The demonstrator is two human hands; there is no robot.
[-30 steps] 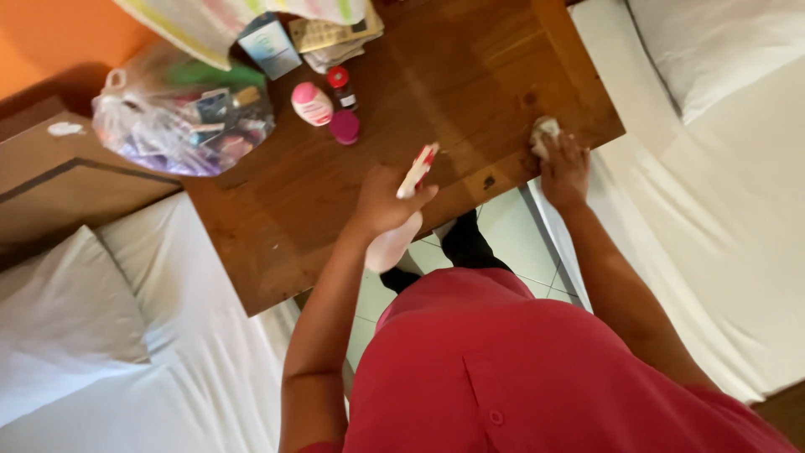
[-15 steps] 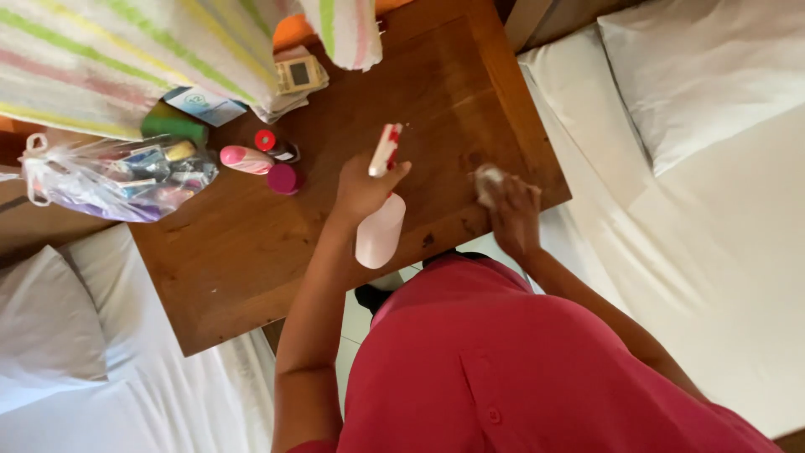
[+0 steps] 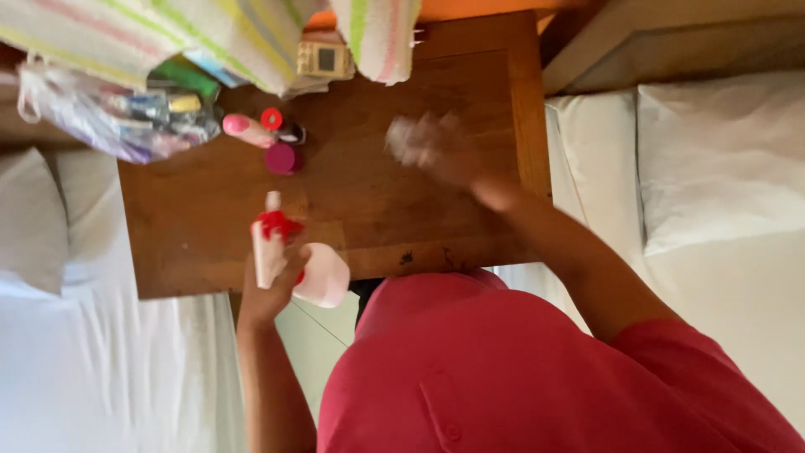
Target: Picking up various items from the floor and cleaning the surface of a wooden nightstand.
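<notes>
While our left hand [image 3: 272,289] grips a pale pink spray bottle [image 3: 298,264] with a red trigger at the near edge of the wooden bedside table [image 3: 201,226], our right hand [image 3: 457,159] presses a crumpled white cloth [image 3: 411,138] onto the tabletop further back — both are blurred, so we cannot tell how tightly the fingers close on it. The bottle sits well to the left of the cloth, with bare wood between them. At the far left corner stand a pink tube [image 3: 243,128], a red cap [image 3: 272,118] and a round magenta lid [image 3: 283,158], beside a clear plastic bag [image 3: 109,113] of small items; a striped towel [image 3: 168,38] hangs over the back edge. White beds [image 3: 721,193] flank the table on both sides — its right edge lies just beyond our cloth hand. Open wood spreads across the middle and front left.
</notes>
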